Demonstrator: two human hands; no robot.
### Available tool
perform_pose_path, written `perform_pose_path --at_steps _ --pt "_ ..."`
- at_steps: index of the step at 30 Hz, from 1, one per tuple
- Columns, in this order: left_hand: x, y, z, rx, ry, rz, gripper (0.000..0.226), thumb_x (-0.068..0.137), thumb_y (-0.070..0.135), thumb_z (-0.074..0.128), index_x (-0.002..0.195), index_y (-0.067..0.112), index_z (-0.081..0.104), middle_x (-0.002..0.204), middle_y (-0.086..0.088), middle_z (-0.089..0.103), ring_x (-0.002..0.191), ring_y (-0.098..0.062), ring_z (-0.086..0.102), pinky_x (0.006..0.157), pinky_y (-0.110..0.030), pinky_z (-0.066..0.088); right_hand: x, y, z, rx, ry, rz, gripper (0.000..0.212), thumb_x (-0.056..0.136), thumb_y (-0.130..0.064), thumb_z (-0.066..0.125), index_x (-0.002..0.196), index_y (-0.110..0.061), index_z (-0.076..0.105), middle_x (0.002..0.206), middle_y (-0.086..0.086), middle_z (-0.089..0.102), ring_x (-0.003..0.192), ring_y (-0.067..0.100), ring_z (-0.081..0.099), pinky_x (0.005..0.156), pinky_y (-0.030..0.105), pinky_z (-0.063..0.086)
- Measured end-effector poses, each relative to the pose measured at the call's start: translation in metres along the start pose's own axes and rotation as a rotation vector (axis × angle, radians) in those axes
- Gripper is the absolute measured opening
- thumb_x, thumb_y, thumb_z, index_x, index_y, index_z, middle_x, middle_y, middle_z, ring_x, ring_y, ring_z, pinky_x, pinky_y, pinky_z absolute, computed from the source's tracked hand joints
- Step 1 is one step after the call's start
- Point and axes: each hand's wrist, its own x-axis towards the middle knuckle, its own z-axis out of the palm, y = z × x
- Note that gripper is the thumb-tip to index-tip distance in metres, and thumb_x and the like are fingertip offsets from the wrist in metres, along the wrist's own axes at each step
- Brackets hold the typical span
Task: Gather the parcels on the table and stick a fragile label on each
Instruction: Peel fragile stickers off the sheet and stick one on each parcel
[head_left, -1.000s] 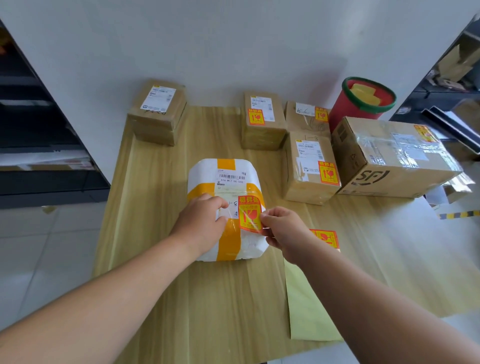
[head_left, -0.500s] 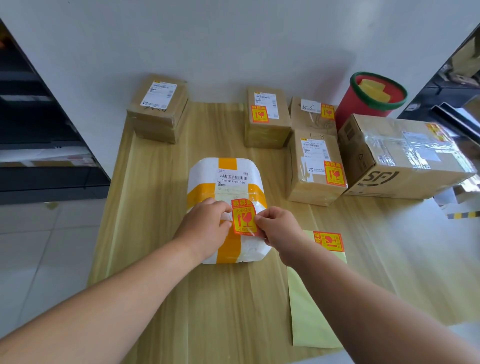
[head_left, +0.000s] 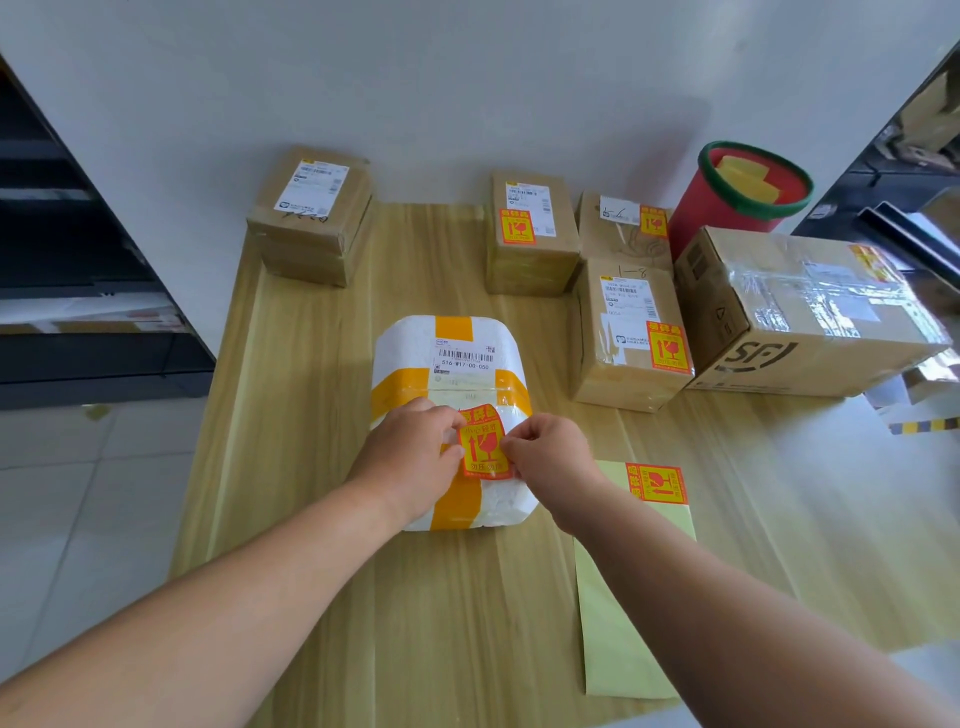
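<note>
A white foam parcel wrapped in orange tape lies in the middle of the wooden table. An orange fragile label lies on its near top. My left hand pinches the label's left edge and my right hand pinches its right edge. A yellow backing sheet with one more fragile label lies to the right of my right arm. Three small brown boxes and a large taped box carry labels. A brown box at the back left has none.
A red bin with a green rim stands behind the boxes at the back right, with yellow sheets inside. Dark shelving runs along the left, and more shelving stands at the far right. A white wall is behind the table.
The label has come down flatter onto the parcel's top, shifted slightly left, with both hands staying at its edges. The camera has shifted slightly.
</note>
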Motion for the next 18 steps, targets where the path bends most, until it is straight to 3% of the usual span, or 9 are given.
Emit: perform_pose_path --at_steps 4,7,18 --pt "0.0010 0.0017 0.0009 0.057 -0.010 0.007 0.035 0.091 0.030 0.059 0.125 0.021 0.059 0.122 0.001 0.053 0.121 -0.019 0.044 0.099 -0.034 0.041 0.0012 -0.0034 0.0008 -0.160 0.033 -0.028 0.008 0.085 -0.018 0.058 0.078 -0.020 0.061 0.078 0.002 0.067 0.076 0.022 0.063 0.066 0.035 0.053" --pt "0.0015 0.0033 0.0020 0.078 -0.013 0.010 0.036 0.091 0.032 0.059 0.125 0.021 0.059 0.122 0.000 0.053 0.121 -0.020 0.043 0.101 -0.034 0.040 0.0011 -0.0044 0.0003 -0.219 0.044 -0.043 0.004 0.084 -0.019 0.059 0.086 -0.017 0.062 0.076 -0.001 0.063 0.068 0.017 0.057 0.056 0.027 0.044" --pt "0.0027 0.0035 0.0035 0.093 -0.001 0.013 0.041 0.090 0.034 0.060 0.129 0.020 0.057 0.123 0.001 0.052 0.123 -0.018 0.041 0.102 -0.034 0.040 0.0040 -0.0062 0.0000 -0.258 0.034 -0.069 0.005 0.083 -0.018 0.059 0.086 -0.017 0.062 0.076 -0.002 0.062 0.070 0.016 0.057 0.057 0.027 0.043"
